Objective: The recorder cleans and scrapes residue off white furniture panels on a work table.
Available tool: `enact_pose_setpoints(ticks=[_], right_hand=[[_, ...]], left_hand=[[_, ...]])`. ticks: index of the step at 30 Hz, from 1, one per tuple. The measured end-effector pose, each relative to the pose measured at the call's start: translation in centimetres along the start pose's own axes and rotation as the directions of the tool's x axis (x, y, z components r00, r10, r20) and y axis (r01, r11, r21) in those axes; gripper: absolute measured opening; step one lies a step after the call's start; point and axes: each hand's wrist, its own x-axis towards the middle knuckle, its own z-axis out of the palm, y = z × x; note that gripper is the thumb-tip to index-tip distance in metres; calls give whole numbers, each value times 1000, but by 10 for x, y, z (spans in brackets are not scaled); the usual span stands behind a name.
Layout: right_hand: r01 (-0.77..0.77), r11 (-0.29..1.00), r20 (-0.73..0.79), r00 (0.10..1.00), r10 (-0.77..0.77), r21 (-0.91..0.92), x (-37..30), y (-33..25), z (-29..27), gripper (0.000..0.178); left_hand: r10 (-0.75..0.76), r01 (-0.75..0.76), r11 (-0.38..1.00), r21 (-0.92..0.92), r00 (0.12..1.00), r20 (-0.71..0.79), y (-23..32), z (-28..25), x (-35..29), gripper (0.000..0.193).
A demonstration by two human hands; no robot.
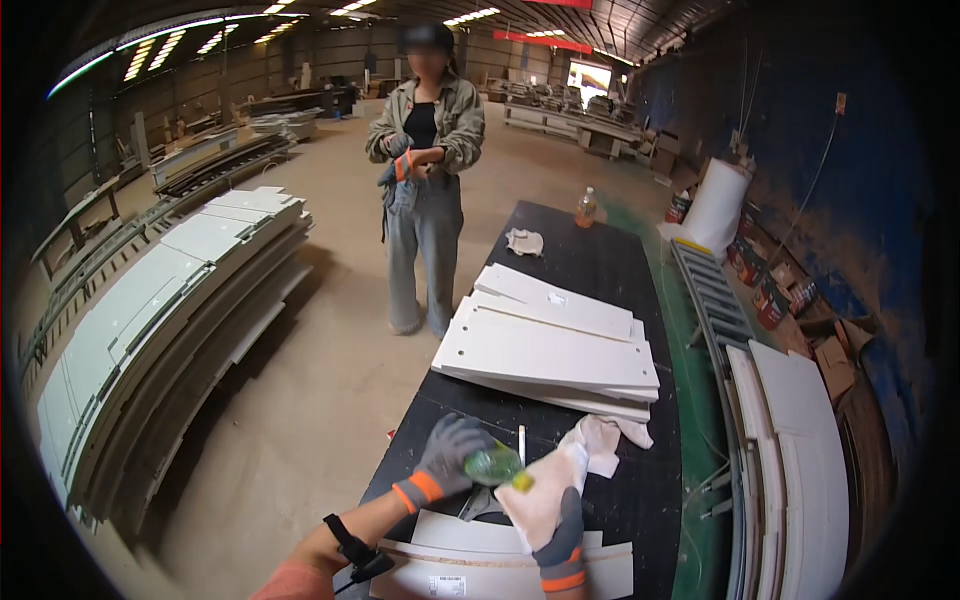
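My left hand [448,455], in a grey glove with an orange cuff, is wrapped round a clear green bottle [492,463]. The bottle tilts so that its yellow cap [522,482] points down toward a pale pink cloth [540,500]. My right hand [562,535], gloved the same way, grips the cloth's near right edge; its fingers are partly hidden. Below both hands lie white panels [500,582] with a label on one. A slim white stick [521,442] and another crumpled cloth [600,440] rest just beyond on the black table [655,470].
Stacked white boards [550,345] with holes cover the table's middle. Farther back sit a rag [524,242] and a bottle of orange liquid [586,208]. Someone in grey gloves [428,150] stands beyond the table's left side. A tall panel stack [170,270] is left; a roller conveyor [712,295] runs right.
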Motion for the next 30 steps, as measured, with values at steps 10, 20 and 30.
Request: enact_pose_setpoints(ticks=[10,20,30], right_hand=[[304,566,212,951,-224,-766,-24,9,76,66],[82,985,56,996,-74,-150,-37,1,59,66],[165,967,89,985,-150,-195,-81,-43,-40,52]], left_hand=[[240,-267,879,395,964,116,36,-32,10,46],[-47,60,983,172,996,-77,12,-13,-10,54],[-671,467,393,-792,735,100,-67,16,-35,66]])
